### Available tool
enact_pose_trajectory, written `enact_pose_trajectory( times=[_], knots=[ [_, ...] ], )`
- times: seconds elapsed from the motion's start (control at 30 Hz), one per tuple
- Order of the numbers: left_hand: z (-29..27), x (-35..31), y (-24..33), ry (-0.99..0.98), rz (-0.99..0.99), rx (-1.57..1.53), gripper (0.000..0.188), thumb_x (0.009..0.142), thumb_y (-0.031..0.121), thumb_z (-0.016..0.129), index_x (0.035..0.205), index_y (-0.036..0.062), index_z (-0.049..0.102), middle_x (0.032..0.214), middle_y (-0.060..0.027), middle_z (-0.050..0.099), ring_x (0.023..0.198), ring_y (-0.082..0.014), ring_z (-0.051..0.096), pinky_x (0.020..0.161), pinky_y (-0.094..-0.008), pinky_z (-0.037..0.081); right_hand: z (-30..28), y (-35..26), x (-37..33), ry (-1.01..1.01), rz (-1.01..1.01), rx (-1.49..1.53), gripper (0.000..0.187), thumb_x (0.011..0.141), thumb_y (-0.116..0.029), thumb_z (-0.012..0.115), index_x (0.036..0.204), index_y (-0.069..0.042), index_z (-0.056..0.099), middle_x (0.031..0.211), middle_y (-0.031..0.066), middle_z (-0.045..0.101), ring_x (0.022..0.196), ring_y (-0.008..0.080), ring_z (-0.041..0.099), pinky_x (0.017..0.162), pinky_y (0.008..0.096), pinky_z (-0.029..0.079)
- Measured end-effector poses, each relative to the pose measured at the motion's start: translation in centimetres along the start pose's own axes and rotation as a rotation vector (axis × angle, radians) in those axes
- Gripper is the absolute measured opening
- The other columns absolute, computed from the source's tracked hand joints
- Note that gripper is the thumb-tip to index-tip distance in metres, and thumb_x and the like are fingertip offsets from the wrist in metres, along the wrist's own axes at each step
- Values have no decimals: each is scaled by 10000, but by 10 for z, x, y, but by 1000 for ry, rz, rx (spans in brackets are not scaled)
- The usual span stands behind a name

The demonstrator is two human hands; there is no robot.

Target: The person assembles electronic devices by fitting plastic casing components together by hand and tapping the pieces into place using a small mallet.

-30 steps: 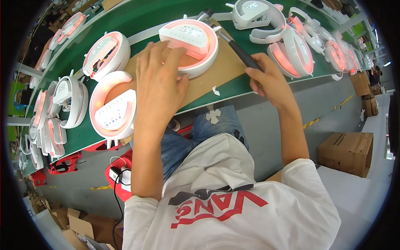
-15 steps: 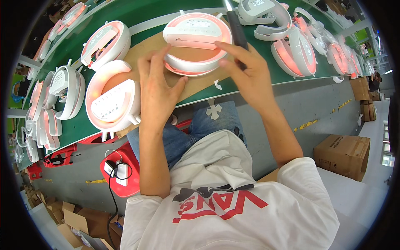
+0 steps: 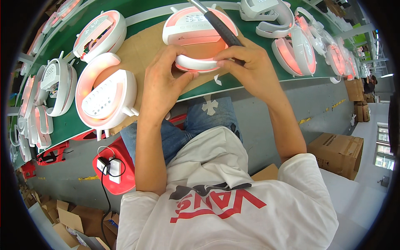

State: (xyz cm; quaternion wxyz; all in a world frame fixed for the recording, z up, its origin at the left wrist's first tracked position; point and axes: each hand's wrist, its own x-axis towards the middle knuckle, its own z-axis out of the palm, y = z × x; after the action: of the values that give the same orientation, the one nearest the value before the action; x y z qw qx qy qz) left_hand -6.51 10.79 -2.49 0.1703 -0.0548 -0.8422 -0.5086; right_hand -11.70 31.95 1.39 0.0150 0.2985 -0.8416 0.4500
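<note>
A round white device [image 3: 199,64] with a pink-lit ring and a keypad panel sits on brown cardboard in front of me. My left hand [image 3: 166,75] grips its near left rim, thumb below and fingers curled over the edge. My right hand [image 3: 252,62] holds a tool with a black handle [image 3: 221,27] and a silver shaft, slanting up to the left over the device. The thumb and forefinger of that hand also touch the near right rim. The tool's far end runs out of the picture, so its exact kind cannot be made out.
Similar lit devices stand to the left, one [image 3: 106,100] close by my left forearm. More crowd the right side [image 3: 293,52] of the green table [image 3: 143,31]. A white scrap [image 3: 217,80] lies by the near edge. Below is a red stool [image 3: 125,183] with a plug and cable.
Both hands have closed in on the near rim of the device. The tool has tilted further left across it. The device appears turned or tipped slightly, and the whole view has shifted a little.
</note>
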Motion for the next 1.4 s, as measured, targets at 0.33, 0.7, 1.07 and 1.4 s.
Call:
enact_pose_trajectory(
  times=[0.33, 0.7, 1.07, 1.4],
  knots=[
    [5, -1, -5, 36, 23, -42, 375, 698, -8, 827, 1021, 2, 637, 935, -85, 659, 822, -193, 658, 746, -313, 539, -12, -2, 5, -119, -98, -103, 119, 850, -92, 686, 939, -27, 731, 841, 117, 587, 717, 243, 605, 640, 345, 462],
    [5, 3, -4, -11, 70, -26, 328, 738, 31, 809, 1029, 4, 660, 937, -75, 648, 810, -176, 637, 734, -291, 517, -28, 2, 26, -244, -188, -157, 133, 872, -111, 670, 948, -4, 693, 800, 138, 622, 711, 245, 591, 655, 340, 454],
    [12, -2, -4, 2, 211, 71, 371, 784, 62, 795, 1133, 50, 670, 1038, -105, 655, 860, -224, 670, 733, -342, 553, -15, 8, 15, -193, -196, -233, 72, 885, -52, 685, 951, -34, 706, 876, 42, 590, 753, 149, 559, 657, 287, 430],
    [15, -4, -2, 7, 406, 322, 341, 795, 98, 771, 1117, 47, 671, 1105, -117, 633, 997, -329, 613, 812, -418, 520, -14, 3, -1, 10, -257, -25, 413, 929, -26, 605, 1341, -44, 598, 1173, 78, 661, 920, 159, 596, 822, 307, 482]
  ],
)
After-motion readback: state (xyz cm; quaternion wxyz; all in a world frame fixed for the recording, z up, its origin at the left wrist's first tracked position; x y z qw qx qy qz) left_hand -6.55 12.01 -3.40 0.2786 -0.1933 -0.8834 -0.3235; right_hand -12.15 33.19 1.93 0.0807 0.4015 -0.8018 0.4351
